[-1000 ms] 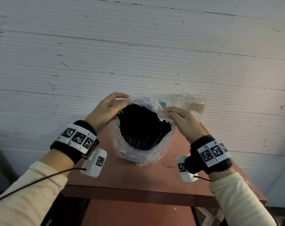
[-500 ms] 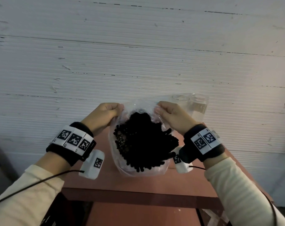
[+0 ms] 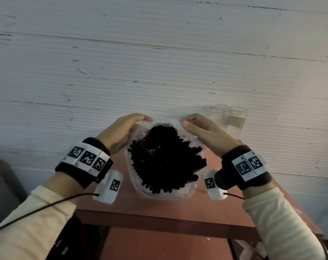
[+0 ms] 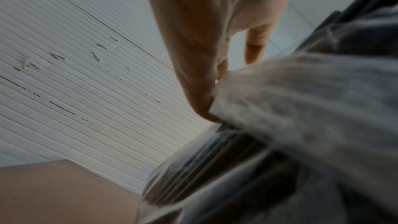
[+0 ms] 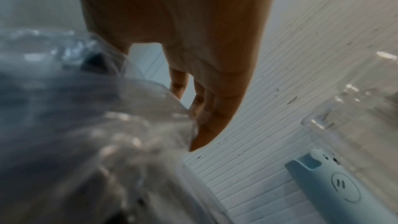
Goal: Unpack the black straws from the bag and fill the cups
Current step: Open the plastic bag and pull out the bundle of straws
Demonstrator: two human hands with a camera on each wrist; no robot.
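A clear plastic bag (image 3: 165, 194) full of black straws (image 3: 167, 162) stands on the reddish-brown table (image 3: 159, 209), its mouth facing me. My left hand (image 3: 121, 130) pinches the bag's upper left rim, and the bag's film (image 4: 301, 101) bunches against its fingertips (image 4: 206, 111) in the left wrist view. My right hand (image 3: 202, 130) pinches the upper right rim; the bag (image 5: 86, 125) fills the left of the right wrist view. Two clear cups (image 3: 227, 119) stand at the table's back right, just beyond my right hand.
A white ribbed wall (image 3: 159, 62) rises directly behind the table. A pale blue handled object (image 5: 344, 188) with a round face mark lies near the cups (image 5: 355, 108) in the right wrist view. The table's front edge (image 3: 159, 220) is close to me.
Both hands moved from the bag's sides to its upper rim and closed into pinches. The bag has tipped toward me, so more of the straw ends show.
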